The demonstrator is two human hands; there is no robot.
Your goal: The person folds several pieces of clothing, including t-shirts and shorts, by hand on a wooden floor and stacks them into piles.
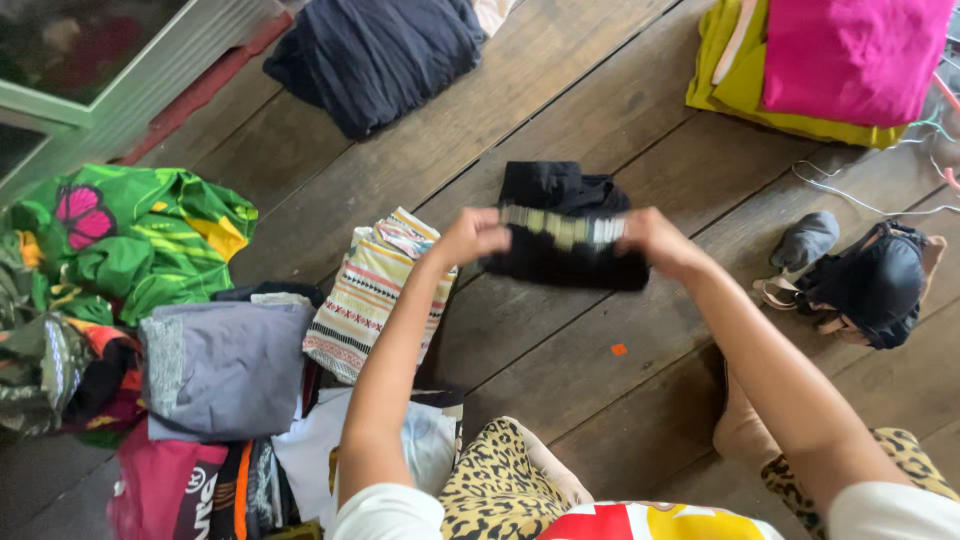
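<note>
**Black garment held stretched between two hands over a wooden floor**

Near the middle of the frame, the left hand [475, 235] and the right hand [652, 240] hold a small black garment [565, 250] by its pale patterned band, one hand at each end. The fingers of both hands are curled shut and pinch the band's ends, so the band runs straight between them while the dark cloth hangs below and bunches above. The picture is blurred there, so single fingers cannot be told apart.

The garment sits above the plank floor [560, 350]. Just left of the left hand lies a folded striped cloth [370, 290] in cream with coloured bands. Further left is a folded grey garment [225, 365] on a mixed pile, and a green printed cloth [140, 240] sits at the left edge. At the top of the frame lies a dark navy bundle [375, 55]. In the upper right, a pink folded cloth [850, 55] rests on a yellow one [735, 85]. At the right edge, well apart from the right hand, lie a black bra [880, 285] and a grey sock [805, 240] beside it.
</note>
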